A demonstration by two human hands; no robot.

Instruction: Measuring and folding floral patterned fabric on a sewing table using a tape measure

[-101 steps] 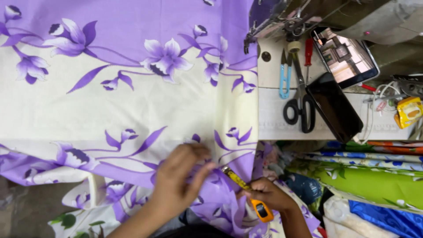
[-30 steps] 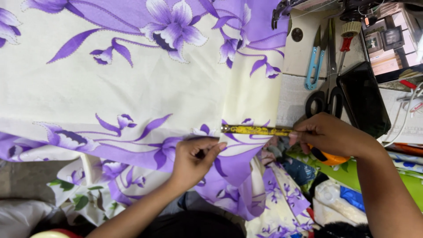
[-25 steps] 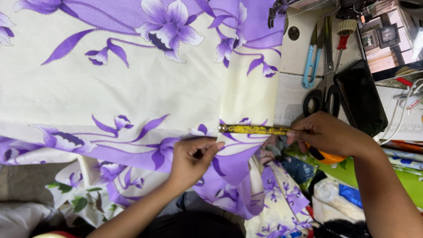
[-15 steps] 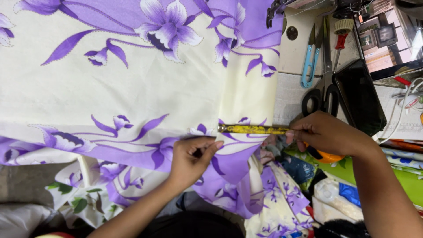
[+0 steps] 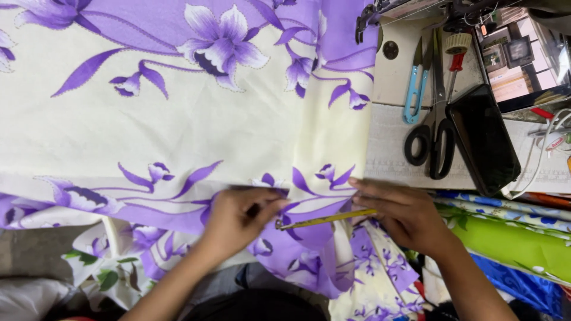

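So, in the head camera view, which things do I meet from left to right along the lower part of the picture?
Left hand → yellow tape measure → right hand → green cloth roll.

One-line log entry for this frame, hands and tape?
left hand: pins cream-and-purple floral fabric | right hand: holds yellow measuring tape | tape: along fabric edge

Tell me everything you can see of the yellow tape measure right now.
The yellow tape measure is a narrow flat strip with dark markings, too small to read. It is stretched nearly level, slightly tilted, across the purple-flowered cream fabric near its folded lower edge. The left hand pinches its metal-tipped end against the cloth; the right hand holds the other end, hiding the rest. Only this short span shows.
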